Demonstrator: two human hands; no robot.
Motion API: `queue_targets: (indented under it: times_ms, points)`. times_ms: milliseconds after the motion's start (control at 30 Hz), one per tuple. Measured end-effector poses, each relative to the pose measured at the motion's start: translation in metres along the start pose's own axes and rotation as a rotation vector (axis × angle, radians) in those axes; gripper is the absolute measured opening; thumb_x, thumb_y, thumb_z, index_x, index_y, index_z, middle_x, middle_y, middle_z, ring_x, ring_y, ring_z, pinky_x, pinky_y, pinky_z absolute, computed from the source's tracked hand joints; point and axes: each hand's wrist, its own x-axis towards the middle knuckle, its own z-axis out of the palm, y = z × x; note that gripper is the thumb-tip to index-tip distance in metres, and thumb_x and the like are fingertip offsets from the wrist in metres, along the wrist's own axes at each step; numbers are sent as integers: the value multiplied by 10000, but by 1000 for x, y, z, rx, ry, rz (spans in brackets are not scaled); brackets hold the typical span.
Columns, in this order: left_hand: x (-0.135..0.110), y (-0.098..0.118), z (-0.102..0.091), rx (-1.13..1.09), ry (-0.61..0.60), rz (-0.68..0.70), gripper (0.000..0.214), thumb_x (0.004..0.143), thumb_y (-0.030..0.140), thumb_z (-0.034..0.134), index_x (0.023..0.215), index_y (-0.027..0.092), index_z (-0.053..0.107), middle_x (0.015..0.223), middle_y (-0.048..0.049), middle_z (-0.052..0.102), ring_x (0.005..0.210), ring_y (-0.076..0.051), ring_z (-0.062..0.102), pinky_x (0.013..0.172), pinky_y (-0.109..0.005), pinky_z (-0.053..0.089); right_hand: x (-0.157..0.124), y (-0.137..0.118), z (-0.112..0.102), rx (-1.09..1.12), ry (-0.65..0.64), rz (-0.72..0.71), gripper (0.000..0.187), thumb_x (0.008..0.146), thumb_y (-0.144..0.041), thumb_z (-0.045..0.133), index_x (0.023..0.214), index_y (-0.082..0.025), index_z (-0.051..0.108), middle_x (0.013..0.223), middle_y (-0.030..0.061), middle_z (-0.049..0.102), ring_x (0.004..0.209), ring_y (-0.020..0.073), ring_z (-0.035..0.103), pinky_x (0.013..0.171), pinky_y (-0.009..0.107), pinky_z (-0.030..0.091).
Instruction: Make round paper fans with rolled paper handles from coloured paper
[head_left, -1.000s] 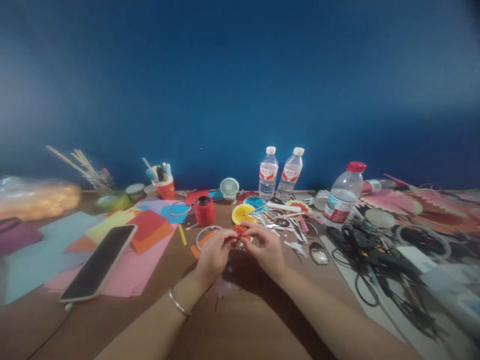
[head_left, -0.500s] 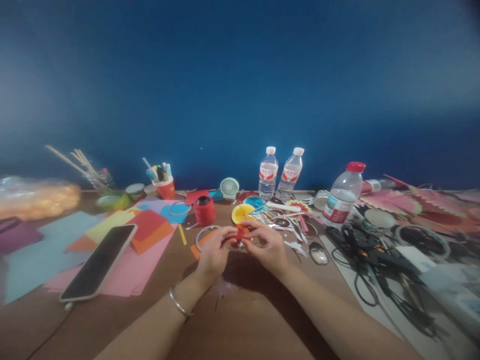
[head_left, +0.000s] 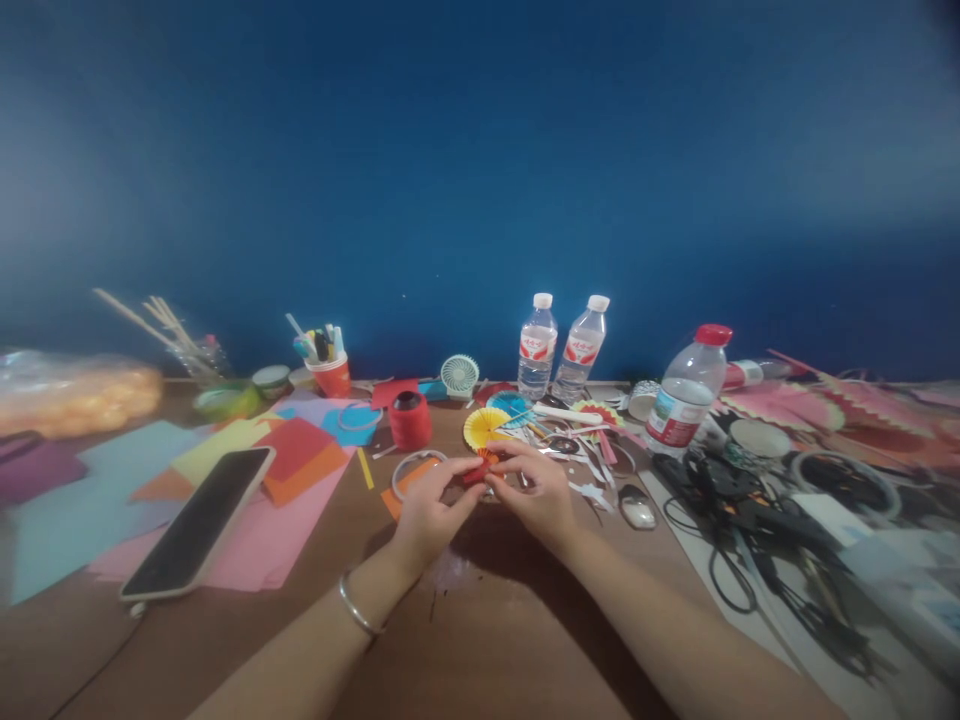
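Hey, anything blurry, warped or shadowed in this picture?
Head view: soft overall; wide lens stretches the table toward the corners; orange bag at left and cables at right blur; left hand and right hand, pinching the small red paper, shadow the table.

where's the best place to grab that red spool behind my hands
Grip the red spool around its curved side, coming from the near side: it stands upright, apart from its neighbours. The left hand and right hand both pinch the red folded paper.
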Motion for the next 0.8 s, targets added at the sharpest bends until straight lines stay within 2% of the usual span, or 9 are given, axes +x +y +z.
queue_targets:
  times_ms: [300, 800]
  points:
    - [0, -1, 3, -23, 94, -66, 168, 768, 220, 559, 899, 178, 655, 868, -62, 692, 787, -172, 633, 736, -310, 518, -2, 0, 1, -62, 11, -33, 86, 730, -199, 617, 803, -218, 659, 959, 75, 657, 898, 191, 610, 820, 353, 486]
    - [-2, 0, 4, -73, 105, -106, 160, 752, 219, 574, 877, 173, 663, 840, -57, 693, 764, -170, 637, 712, -298, 526, -6, 5, 6, -96, 79, -14, 72, 707, -239, 655, 763, -203, 626, 907, 77, 663, 857, 192, 618, 781, 347, 498]
